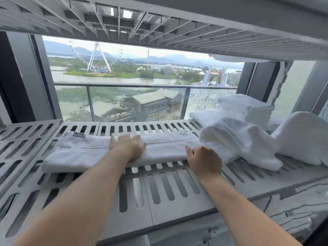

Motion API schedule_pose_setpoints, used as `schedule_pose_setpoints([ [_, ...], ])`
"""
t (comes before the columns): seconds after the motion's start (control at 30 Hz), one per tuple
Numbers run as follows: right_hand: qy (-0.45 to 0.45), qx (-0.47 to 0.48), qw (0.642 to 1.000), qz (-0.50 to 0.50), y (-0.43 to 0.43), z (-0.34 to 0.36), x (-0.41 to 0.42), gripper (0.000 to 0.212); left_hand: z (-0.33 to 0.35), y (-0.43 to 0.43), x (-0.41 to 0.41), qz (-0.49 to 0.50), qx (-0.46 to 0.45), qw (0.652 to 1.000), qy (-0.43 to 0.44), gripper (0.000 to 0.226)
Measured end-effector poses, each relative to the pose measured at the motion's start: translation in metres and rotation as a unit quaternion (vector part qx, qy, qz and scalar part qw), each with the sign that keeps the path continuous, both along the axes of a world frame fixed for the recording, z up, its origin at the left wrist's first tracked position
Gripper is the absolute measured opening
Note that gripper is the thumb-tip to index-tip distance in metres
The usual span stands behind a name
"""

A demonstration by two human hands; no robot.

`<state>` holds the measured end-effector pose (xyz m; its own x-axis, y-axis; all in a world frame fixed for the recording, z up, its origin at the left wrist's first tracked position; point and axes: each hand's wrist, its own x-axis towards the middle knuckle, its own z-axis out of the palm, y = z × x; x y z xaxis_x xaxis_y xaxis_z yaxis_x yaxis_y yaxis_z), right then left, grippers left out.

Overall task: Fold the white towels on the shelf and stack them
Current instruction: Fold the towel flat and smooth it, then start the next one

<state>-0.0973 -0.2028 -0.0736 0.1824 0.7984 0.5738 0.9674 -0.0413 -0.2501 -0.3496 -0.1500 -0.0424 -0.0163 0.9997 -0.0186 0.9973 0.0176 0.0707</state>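
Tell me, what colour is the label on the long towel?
Grey: the label sits at the far-left corner of the white towel; head view.

Free room left, towels blocking right.
Your near shelf (pixel 177 215) lies open; crumpled towels (pixel 237 139) and a folded stack (pixel 246 105) fill the right; upper shelf (pixel 177 23) overhead.

You are high up in what looks like a hotel's linen storage. A grey slotted plastic shelf (pixel 159 192) carries stacked white towels (pixel 248 107). The window (pixel 124 103) behind looks past a glass balcony railing (pixel 124 84) to a Ferris wheel (pixel 97 55) and a river (pixel 106 79).
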Motion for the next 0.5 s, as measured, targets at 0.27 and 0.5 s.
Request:
schedule_pose_setpoints([
  [0.27,0.112,-0.076,0.99,-0.039,-0.006,0.002,0.005,0.061,-0.012,-0.007,-0.001,0.013,0.001,1.0,-0.019,0.07],
  [0.5,0.346,-0.055,0.935,0.06,-0.005,0.005,-0.01,0.041,-0.009,-0.022,0.006,0.022,-0.002,1.0,-0.016,0.068],
])
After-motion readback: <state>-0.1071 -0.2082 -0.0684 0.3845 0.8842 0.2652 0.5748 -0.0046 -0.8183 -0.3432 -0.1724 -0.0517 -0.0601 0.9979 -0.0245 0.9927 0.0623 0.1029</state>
